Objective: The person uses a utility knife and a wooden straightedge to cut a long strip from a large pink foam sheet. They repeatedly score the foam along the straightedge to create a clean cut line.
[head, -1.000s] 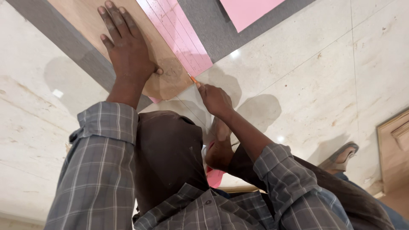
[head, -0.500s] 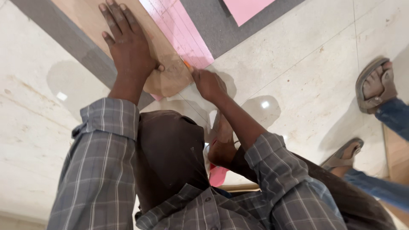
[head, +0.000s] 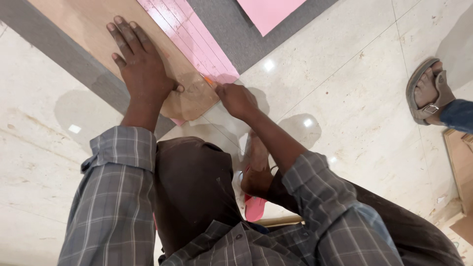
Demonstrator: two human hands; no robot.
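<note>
My left hand (head: 140,64) lies flat, fingers spread, on a tan wooden board (head: 93,29) that rests on the floor. Beside the board lies a pink sheet (head: 189,37) marked with parallel lines. My right hand (head: 236,98) is closed around a small orange pencil (head: 209,80), whose tip touches the pink sheet right at the board's edge near its lower corner. My bare foot (head: 256,155) is tucked under me on the floor, just below the right wrist.
A grey strip (head: 59,59) runs under the board across the pale marble floor (head: 345,98). A second pink sheet (head: 268,12) lies at the top. Another person's sandalled foot (head: 426,93) stands at the right. A wooden piece (head: 460,162) lies at the right edge.
My right hand with the pencil has slid up along the board's edge toward the pink sheet. Another person's sandalled foot has stepped into view at the right. My left hand stays pressed down.
</note>
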